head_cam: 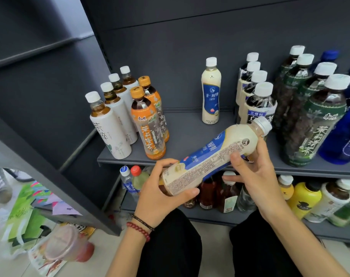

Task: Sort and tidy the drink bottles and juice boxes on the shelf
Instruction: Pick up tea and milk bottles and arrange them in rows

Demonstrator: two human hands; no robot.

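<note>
Blue bottle (348,132) ran off the right edge, far side lost. Brown bottles (227,193) sat half hidden behind the milk-tea bottle (210,158), the left hand (160,192) and the right hand (256,176). Its fine print was too small to read. Cup (66,244) and packets (26,212), lower left: just blur.

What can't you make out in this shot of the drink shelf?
Head view:
Lower-shelf brown bottles: mostly covered by the left hand, right hand and held milk tea bottle.
Blue bottles far right: cut off by the frame edge.
Its back-label print: too small to read.
</note>
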